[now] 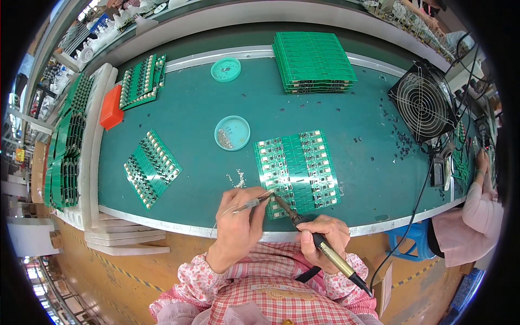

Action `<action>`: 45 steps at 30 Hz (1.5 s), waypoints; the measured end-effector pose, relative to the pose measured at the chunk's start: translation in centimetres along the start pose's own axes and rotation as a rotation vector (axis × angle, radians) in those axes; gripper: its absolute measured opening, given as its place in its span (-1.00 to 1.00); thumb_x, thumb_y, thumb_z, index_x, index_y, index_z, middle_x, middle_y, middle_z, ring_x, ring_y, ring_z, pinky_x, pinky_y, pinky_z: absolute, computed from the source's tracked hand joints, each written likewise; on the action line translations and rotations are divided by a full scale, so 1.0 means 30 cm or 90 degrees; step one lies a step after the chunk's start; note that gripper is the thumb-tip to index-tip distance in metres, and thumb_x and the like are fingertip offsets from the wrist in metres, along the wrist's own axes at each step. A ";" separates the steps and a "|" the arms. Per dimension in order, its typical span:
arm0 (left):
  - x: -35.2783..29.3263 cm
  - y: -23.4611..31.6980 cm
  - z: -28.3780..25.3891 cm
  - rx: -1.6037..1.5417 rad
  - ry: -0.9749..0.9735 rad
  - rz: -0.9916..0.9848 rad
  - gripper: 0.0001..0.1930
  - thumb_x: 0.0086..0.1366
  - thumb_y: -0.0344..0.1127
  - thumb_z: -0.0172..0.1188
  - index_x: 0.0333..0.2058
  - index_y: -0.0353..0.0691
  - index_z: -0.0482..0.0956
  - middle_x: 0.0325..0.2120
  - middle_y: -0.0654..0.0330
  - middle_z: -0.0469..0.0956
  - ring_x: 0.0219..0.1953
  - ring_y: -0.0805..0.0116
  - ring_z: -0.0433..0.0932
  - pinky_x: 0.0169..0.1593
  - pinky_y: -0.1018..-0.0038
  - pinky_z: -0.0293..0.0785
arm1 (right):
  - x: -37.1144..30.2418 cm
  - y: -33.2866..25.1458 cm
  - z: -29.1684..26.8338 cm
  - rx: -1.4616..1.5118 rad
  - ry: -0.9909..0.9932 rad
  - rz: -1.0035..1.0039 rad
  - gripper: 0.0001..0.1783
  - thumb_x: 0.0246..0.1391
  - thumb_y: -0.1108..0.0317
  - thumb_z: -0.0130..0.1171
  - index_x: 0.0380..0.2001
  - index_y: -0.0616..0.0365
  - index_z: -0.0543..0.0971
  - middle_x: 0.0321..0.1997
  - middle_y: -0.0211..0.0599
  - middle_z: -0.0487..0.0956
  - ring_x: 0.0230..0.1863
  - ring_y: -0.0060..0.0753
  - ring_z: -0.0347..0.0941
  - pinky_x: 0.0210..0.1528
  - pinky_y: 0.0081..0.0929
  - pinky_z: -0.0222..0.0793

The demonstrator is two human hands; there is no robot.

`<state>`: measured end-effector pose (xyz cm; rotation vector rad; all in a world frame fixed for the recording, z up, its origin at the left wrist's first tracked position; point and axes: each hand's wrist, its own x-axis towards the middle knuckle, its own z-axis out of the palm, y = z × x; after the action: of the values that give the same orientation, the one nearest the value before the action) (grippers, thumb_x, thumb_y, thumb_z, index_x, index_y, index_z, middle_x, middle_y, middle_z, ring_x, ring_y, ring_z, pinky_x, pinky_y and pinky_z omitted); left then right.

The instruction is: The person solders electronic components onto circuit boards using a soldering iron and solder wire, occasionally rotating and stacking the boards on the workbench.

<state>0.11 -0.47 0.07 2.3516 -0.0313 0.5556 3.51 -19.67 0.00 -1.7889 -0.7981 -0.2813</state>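
Note:
My right hand (326, 238) is closed around a soldering iron (337, 260) with a black and gold handle. Its tip reaches the lower left part of a green circuit board panel (296, 162), which carries columns of small parts. My left hand (238, 219) pinches slim metal tweezers (250, 205), pointing at the same spot on the panel. A thin wire, apparently solder, loops by the left fingers. The two tool tips come close together there; whether they touch is too small to tell.
Beyond the panel stand two turquoise dishes (247, 138) and a stack of green boards (314, 59). Another panel (153, 169) lies left, near an orange box (111, 107). A fan (425, 103) and scattered black parts (403, 145) are right. The iron's cord (411, 216) trails right; another person (476, 216) sits there.

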 end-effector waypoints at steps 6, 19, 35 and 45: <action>0.002 0.001 0.001 -0.006 0.008 0.002 -0.74 0.13 -0.57 0.30 -0.18 -0.22 0.58 -0.26 0.16 0.63 -0.27 0.02 0.56 -0.12 0.25 0.47 | -0.046 0.013 -0.008 0.049 0.084 0.015 -0.80 -0.02 0.58 0.28 -0.26 0.27 0.56 -0.52 -0.26 0.62 -0.67 -0.39 0.47 -0.58 -0.45 0.39; -0.012 -0.002 -0.009 -0.003 0.010 0.016 -0.82 0.17 -0.60 0.26 -0.23 -0.30 0.61 -0.24 0.11 0.65 -0.21 0.08 0.61 -0.11 0.30 0.49 | -0.001 -0.036 0.023 -0.387 -0.062 0.086 -0.29 -0.10 0.30 0.45 0.20 -0.02 0.51 0.01 -0.10 0.48 0.07 -0.11 0.46 0.22 -0.11 0.34; 0.011 -0.001 0.003 -0.033 0.026 -0.038 -0.86 0.23 -0.59 0.24 -0.22 -0.34 0.62 -0.24 0.08 0.64 -0.22 0.15 0.62 -0.13 0.37 0.51 | 0.024 -0.021 -0.011 -0.200 0.116 -0.017 -0.67 0.03 0.50 0.34 -0.10 0.23 0.58 -0.49 -0.33 0.60 -0.50 -0.35 0.54 -0.42 -0.46 0.43; 0.023 0.007 0.012 -0.003 0.024 -0.024 -0.84 0.19 -0.60 0.25 -0.23 -0.32 0.61 -0.23 0.08 0.64 -0.22 0.07 0.59 -0.14 0.31 0.50 | 0.022 -0.029 -0.022 0.086 0.050 0.242 -0.91 0.22 0.45 0.19 -0.26 0.22 0.52 -0.62 -0.37 0.60 -0.58 -0.55 0.59 -0.47 -0.58 0.45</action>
<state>0.82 -0.77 0.24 2.3317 0.0295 0.5802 3.57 -19.87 1.25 -1.7486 -0.3990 -0.0445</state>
